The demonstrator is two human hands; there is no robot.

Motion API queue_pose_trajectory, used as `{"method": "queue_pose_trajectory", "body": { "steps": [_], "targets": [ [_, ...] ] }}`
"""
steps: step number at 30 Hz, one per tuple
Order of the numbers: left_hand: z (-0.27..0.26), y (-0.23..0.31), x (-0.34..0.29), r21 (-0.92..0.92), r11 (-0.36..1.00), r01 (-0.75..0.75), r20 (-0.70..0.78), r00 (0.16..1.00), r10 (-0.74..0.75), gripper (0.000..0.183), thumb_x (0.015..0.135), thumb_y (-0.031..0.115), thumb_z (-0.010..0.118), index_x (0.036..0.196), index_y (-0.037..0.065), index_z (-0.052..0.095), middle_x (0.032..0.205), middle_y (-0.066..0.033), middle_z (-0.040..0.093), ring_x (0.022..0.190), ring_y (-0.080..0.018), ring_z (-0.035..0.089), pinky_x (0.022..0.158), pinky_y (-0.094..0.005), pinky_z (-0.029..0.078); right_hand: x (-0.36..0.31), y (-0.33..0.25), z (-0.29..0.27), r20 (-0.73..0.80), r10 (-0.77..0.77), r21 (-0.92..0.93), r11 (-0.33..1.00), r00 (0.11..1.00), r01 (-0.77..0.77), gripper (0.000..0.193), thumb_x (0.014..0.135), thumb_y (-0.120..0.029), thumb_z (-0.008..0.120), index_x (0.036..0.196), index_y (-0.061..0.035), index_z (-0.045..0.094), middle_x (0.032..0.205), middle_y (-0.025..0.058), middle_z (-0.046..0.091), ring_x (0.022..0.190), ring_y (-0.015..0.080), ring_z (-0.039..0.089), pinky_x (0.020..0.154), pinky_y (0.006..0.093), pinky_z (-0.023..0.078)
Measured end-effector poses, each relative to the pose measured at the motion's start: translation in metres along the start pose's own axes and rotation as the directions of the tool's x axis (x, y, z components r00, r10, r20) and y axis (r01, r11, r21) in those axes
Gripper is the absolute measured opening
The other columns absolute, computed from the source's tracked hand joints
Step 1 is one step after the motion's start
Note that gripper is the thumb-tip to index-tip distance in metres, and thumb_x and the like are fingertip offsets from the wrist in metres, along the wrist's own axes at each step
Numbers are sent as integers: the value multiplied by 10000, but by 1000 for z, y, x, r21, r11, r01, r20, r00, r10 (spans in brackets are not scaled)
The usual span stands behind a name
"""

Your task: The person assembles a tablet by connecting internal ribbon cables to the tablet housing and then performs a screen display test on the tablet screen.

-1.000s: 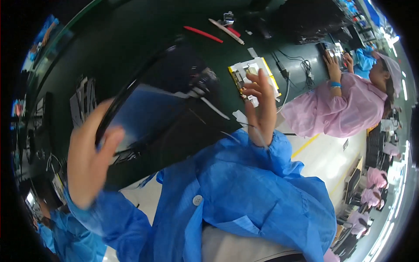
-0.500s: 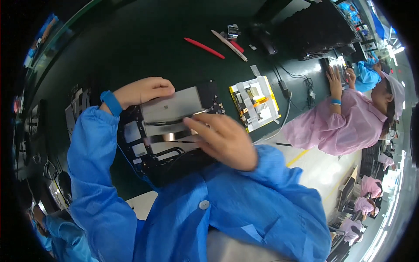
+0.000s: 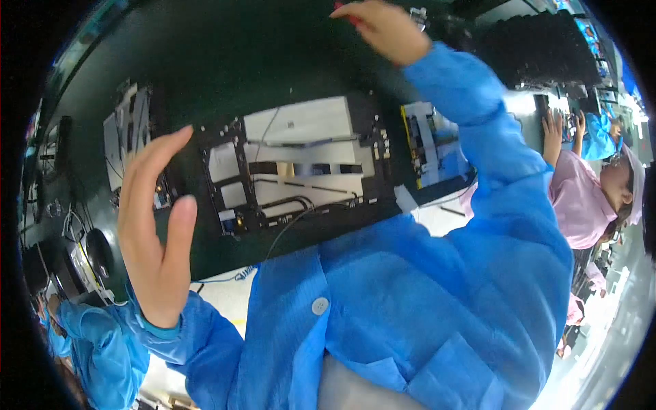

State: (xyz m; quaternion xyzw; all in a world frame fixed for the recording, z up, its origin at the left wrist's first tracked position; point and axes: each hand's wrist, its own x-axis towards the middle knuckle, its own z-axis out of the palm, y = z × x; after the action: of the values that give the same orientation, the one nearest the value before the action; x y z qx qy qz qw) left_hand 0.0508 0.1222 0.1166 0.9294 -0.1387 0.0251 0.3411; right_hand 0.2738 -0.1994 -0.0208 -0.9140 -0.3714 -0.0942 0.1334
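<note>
Head view is showing the opened device [image 3: 301,154] on the surface [image 3: 205,68], insides bared and uncovered. Left of the device, the left hand [image 3: 147,239] is hovering empty, thumb spread from fingers; beyond the device, the right hand [image 3: 393,34] is touching a red pen [image 3: 353,20], blur hiding whether fingers are pinching.

Electronic device [image 3: 301,121] on the near part of a table [image 3: 225,61], left hand [image 3: 156,222] just left of it, second device [image 3: 113,147] farther left, component pack [image 3: 428,147] rightward, right hand [image 3: 388,31] beyond, at a pen-shaped tool [image 3: 352,18].
</note>
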Motion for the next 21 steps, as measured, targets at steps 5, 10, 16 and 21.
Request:
{"method": "queue_pose_trajectory", "body": {
  "steps": [5, 10, 16, 21],
  "targets": [
    [49, -42, -56, 16, 999, 51, -125, 991, -48, 525, 865, 364, 525, 1242, -1, 514, 1257, -179, 511, 1184, -324, 468, 1023, -402, 319, -64, -91, -118, 137, 474, 968, 123, 870, -219, 374, 939, -156, 450, 1282, -10, 470, 1140, 169, 575, 1009, 297, 584, 958, 431, 445],
    [89, -56, -82, -61, 989, 134, -272, 951, -146, 595, 846, 404, 548, 1264, -15, 491, 1311, -191, 461, 1214, -327, 435, 1030, -408, 311, -137, -189, -84, 38, 598, 826, 432, 801, -362, 228, 764, 38, 670, 935, 19, 521, 842, 97, 596, 766, 166, 636, 707, 272, 516],
    [110, -62, -82, -54, 980, 189, -244, 950, -197, 1007, 682, 643, 652, 1409, 47, 291, 1439, -193, 296, 1323, -362, 299, 1073, -463, 253, -158, -229, -29, -56, 800, 743, 433, 597, -511, 128, 706, 38, 640, 741, -4, 524, 648, 75, 569, 549, 137, 605, 528, 231, 471],
    [113, -61, -89, 25, 986, 166, -206, 966, -157, 1108, 645, 571, 725, 1430, -5, 196, 1473, -188, 238, 1357, -338, 247, 1118, -442, 185, -152, -225, -34, 28, 741, 654, 494, 671, -573, 109, 751, 39, 604, 756, -3, 504, 623, 67, 537, 550, 126, 571, 555, 237, 466]
  ]
}}
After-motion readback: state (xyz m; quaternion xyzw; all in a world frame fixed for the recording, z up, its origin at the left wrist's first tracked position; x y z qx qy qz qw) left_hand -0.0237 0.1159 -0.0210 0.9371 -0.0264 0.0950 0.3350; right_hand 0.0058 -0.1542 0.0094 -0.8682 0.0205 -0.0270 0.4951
